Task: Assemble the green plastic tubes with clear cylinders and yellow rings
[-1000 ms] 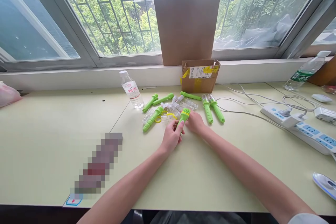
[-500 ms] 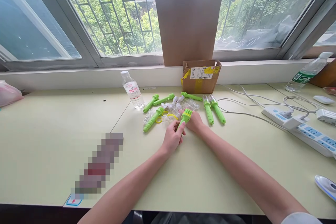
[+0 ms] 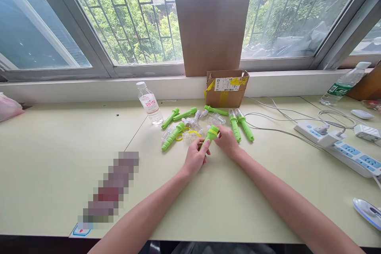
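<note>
My left hand (image 3: 196,155) is wrapped round a green tube (image 3: 210,134) with a yellow ring near its ribbed top. Close to the right of that top is my right hand (image 3: 226,139), its fingers curled; a small white piece shows by the tube's top, and what the fingers hold is too hidden to tell. Behind the hands lie clear caps (image 3: 216,118), white pieces (image 3: 197,114) and yellow rings (image 3: 179,137). Several loose green tubes (image 3: 173,138) lie around this pile. Two green tubes with clear caps (image 3: 245,126) lie side by side at its right.
A water bottle (image 3: 150,104) stands behind the pile at left, a cardboard box (image 3: 226,94) at the back. Cables and a white power strip (image 3: 342,147) lie at right, with another bottle (image 3: 342,87) beyond. A pixelated object (image 3: 113,186) is at front left.
My right hand has drawn back from the pile to the right side of the held tube's top. My left hand keeps its hold on the tube. The view has shifted slightly.
</note>
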A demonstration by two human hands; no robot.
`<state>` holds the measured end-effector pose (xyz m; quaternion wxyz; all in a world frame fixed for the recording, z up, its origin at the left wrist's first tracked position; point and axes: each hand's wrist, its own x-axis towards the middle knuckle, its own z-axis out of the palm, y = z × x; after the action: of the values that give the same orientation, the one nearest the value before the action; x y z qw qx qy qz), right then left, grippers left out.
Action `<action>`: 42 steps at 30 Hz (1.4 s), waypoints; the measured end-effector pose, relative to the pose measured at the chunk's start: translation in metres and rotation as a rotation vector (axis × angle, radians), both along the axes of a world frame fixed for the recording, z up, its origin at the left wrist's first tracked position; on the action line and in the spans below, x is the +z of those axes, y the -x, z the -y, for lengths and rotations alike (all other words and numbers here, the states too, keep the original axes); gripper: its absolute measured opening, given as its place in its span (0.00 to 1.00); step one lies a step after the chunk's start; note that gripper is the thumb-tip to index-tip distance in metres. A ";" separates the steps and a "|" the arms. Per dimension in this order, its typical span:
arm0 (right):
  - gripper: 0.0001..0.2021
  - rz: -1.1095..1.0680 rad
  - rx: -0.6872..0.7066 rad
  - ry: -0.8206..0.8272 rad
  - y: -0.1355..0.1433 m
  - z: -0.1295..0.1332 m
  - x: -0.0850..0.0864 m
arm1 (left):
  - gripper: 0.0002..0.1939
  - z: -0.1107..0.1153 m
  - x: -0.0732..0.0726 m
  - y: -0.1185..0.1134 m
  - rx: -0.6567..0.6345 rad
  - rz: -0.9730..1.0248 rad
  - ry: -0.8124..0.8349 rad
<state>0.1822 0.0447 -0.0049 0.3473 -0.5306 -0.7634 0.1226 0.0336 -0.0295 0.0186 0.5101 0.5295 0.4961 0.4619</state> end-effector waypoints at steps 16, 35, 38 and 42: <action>0.19 -1.006 -0.013 0.298 -0.040 -0.003 0.013 | 0.16 -0.007 0.000 0.010 0.062 -0.236 -0.142; 0.14 -1.125 0.167 0.518 -0.057 -0.005 0.024 | 0.12 -0.006 -0.004 0.012 0.018 -0.540 -0.349; 0.16 -1.117 0.187 0.536 -0.058 -0.004 0.025 | 0.13 -0.006 -0.004 0.012 0.005 -0.566 -0.349; 0.17 -1.139 0.213 0.572 -0.060 -0.004 0.026 | 0.13 -0.006 -0.004 0.013 -0.014 -0.616 -0.343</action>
<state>0.2425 0.0487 0.0208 0.5289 -0.3755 -0.4453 0.6173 0.0203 -0.0234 0.0150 0.2434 0.7251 0.5383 0.3537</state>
